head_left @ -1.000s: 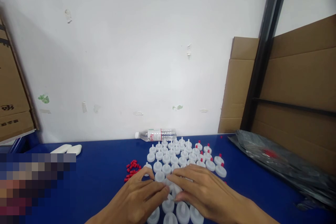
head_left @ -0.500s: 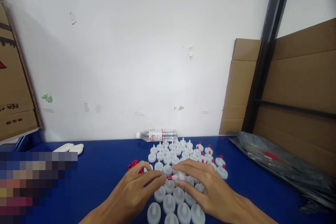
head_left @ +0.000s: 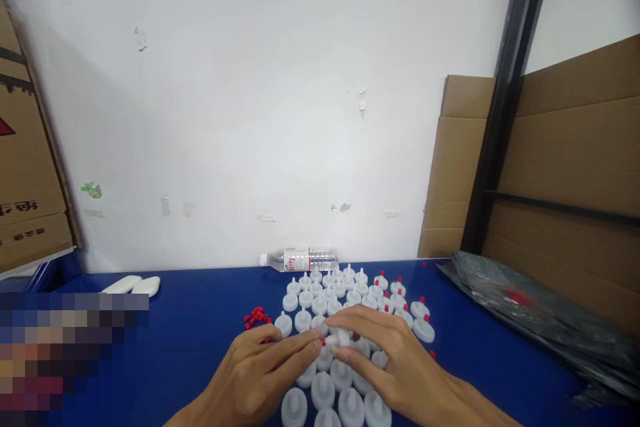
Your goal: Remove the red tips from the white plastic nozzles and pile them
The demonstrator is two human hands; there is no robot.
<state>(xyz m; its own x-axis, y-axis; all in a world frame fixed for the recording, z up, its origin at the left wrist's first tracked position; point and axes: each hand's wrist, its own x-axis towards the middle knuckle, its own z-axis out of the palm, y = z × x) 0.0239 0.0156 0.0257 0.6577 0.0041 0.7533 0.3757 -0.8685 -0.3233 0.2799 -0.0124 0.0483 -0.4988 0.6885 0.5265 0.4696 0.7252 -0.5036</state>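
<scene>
My right hand (head_left: 387, 353) holds a translucent white nozzle cap (head_left: 342, 337) on its side between thumb and fingers, spout pointing left. On the spout tip sits a small red cap (head_left: 323, 342), pinched by the fingertips of my left hand (head_left: 270, 363). Below and around both hands stand many white nozzle caps (head_left: 323, 387) with spouts upward. Several at the right carry red tips, such as the nozzle cap (head_left: 423, 328). A small pile of red tip caps (head_left: 257, 315) lies just beyond my left hand, partly hidden by it.
A clear plastic bottle (head_left: 305, 259) lies against the wall behind the nozzle caps. Two white oval objects (head_left: 146, 286) rest at the left. Grey plastic bags (head_left: 530, 313) lie at the right, by cardboard (head_left: 570, 160) and a dark post. The blue table (head_left: 200, 307) meets the wall.
My left hand has shifted slightly right, its fingers straighter against the red cap, uncovering more of the red pile. My right hand stays nearly in place with the nozzle cap.
</scene>
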